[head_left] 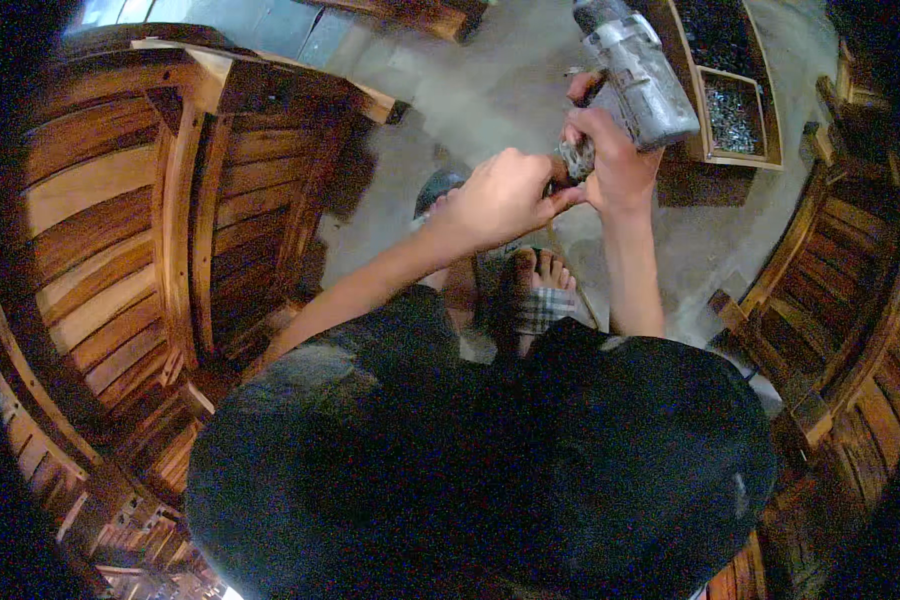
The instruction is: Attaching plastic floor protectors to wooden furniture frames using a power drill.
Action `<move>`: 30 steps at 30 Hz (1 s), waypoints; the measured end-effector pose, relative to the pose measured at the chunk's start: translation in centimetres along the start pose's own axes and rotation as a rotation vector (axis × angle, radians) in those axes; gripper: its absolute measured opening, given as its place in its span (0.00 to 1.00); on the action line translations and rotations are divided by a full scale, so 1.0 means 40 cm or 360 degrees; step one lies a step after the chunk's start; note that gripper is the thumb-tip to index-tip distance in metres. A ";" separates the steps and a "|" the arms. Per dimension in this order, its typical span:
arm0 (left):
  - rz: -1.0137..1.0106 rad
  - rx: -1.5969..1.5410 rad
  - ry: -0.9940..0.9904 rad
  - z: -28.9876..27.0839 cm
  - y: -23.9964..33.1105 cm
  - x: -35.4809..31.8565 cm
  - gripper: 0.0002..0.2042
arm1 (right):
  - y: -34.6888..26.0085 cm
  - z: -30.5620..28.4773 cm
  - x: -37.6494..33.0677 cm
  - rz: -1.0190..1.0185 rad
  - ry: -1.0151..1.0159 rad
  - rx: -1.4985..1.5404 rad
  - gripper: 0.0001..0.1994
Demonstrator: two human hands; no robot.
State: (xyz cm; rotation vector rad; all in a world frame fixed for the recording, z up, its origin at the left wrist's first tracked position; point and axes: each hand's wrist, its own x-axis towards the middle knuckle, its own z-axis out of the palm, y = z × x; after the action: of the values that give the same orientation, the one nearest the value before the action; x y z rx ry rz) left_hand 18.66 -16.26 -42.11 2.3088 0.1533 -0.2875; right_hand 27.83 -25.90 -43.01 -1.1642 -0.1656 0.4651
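Note:
My right hand (618, 155) is wrapped round the handle of a grey, worn power drill (642, 85). The drill's body lies along the far side of that hand, its narrower end pointing away from me. Right beside it, my left hand (500, 197) is closed, thumb and fingers curled in at a dark, speckled piece (575, 158) by the lower end of the handle. What exactly the left fingers grip is hidden. Both hands meet in front of me, above my sandalled foot (542, 272).
A wooden box (707, 155) with compartments of small dark and shiny metal pieces stands on the concrete floor (470, 120) at far right. Slatted wooden furniture (175, 220) rises on the left, with more slatted wooden pieces (820, 260) on the right. A thin cord-like line hangs near my foot.

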 end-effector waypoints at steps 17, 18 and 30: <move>-0.0482 -0.1330 0.0049 0.190 0.004 0.056 0.12 | 0.033 -0.089 0.027 0.0153 0.0679 0.0610 0.13; -0.0527 -0.1604 0.0039 0.195 0.015 0.054 0.12 | 0.029 -0.101 0.026 0.0149 0.0684 0.0613 0.13; -0.0585 -0.1969 0.0107 0.224 0.058 0.054 0.10 | 0.009 -0.126 0.010 0.0147 0.0761 0.0743 0.16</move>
State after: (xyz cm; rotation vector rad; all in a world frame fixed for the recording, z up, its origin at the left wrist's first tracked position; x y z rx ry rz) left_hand 19.80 -24.37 -46.97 1.0503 0.6006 -0.2016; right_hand 29.92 -29.88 -45.38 -0.7943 0.3953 0.2730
